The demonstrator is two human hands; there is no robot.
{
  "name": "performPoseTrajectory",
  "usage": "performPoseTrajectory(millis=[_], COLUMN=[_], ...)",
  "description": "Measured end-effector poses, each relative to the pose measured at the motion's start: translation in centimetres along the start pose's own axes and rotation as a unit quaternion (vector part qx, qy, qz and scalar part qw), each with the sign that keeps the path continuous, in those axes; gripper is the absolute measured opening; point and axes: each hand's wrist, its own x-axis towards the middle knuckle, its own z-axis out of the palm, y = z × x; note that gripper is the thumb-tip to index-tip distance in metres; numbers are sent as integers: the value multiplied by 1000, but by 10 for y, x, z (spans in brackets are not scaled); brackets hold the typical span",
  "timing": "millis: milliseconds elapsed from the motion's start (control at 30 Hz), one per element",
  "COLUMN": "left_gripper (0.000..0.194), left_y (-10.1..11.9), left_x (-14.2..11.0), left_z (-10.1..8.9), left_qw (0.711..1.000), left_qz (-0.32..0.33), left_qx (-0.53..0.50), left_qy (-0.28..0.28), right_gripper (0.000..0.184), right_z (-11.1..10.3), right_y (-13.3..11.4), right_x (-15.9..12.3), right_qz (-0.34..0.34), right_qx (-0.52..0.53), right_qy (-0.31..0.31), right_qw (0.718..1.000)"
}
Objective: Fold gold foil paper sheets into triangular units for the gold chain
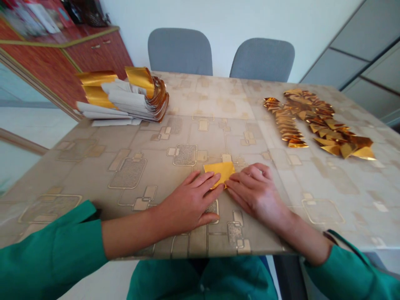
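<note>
A small folded piece of gold paper [222, 171] lies on the patterned tablecloth near the table's front edge. My left hand [198, 198] rests flat, its fingers stretched over the paper's left and lower part and its thumb apart on the cloth. At the right edge of the paper, the bent fingers of my right hand [254, 189] press together on it. Part of the sheet is hidden under the fingers of both hands.
At the far left of the table [175, 137] stands a fanned stack of gold and grey paper sheets [128, 98]. Rows of folded gold paper pieces [325, 118] lie at the far right. Two grey chairs [180, 51] stand behind the table; a reddish wooden cabinet [96, 52] is at the back left.
</note>
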Motion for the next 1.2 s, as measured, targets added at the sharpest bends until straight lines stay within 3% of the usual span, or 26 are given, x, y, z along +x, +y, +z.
performPoseTrajectory(millis=[200, 400, 933, 1200], left_gripper=[74, 71, 58, 57], left_y=[-2, -9, -22, -20], left_x=[-1, -9, -33, -28], left_z=[-3, -2, -5, -7], left_qw=[999, 999, 999, 999], left_qz=[14, 17, 25, 25], left_qx=[11, 20, 48, 35], left_qy=[-27, -48, -9, -3], right_gripper=[24, 24, 39, 29], right_z=[6, 8, 1, -13], right_y=[-8, -3, 3, 11], right_x=[-19, -23, -38, -41], right_qz=[-12, -16, -21, -14], right_qx=[-41, -37, -13, -55], right_qy=[-21, -2, -45, -7], right_qw=[999, 999, 999, 998])
